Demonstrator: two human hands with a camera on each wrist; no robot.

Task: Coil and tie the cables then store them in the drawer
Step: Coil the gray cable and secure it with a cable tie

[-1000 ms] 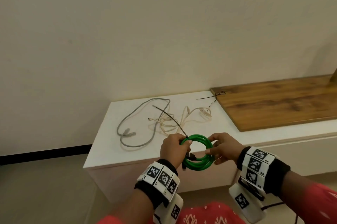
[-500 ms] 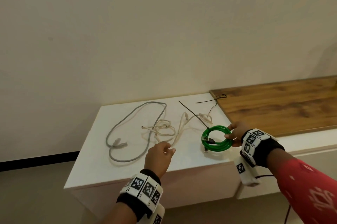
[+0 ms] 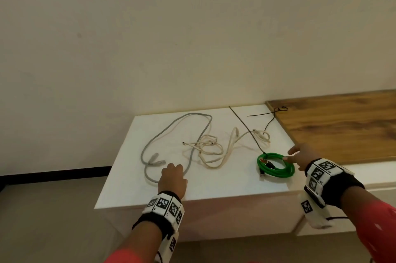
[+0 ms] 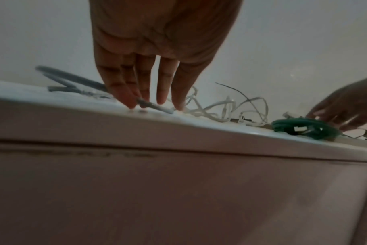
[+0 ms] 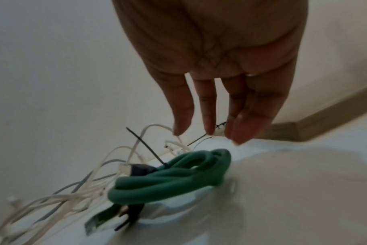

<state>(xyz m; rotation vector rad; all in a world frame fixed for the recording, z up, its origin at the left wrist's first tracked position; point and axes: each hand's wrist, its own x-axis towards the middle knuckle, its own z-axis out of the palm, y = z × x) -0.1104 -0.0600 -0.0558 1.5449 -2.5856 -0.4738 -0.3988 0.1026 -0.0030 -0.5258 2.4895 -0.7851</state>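
Observation:
A green cable point(image 3: 276, 165), coiled and bound with a black zip tie whose tail sticks up, lies on the white cabinet top point(image 3: 225, 185). My right hand point(image 3: 299, 155) hovers at the coil's right rim with straight fingers point(image 5: 183, 116) and holds nothing. In the right wrist view the green coil point(image 5: 168, 179) lies just below those fingers. My left hand point(image 3: 172, 177) reaches the loose grey cable point(image 3: 175, 125). Its straight fingertips point(image 4: 128, 99) touch the cabinet top and the grey cable point(image 4: 155, 106). A tangled white cable point(image 3: 214, 149) lies between the two hands.
Spare black zip ties point(image 3: 270, 114) lie at the back, beside a wooden top point(image 3: 342, 125) on the right. The cabinet's white drawer front point(image 4: 178, 199) sits below the top's front edge. A wall stands close behind.
Both hands held the green coil in the air. The right hand carried it onto the cabinet top and let go. The left hand released it and moved left to the grey cable.

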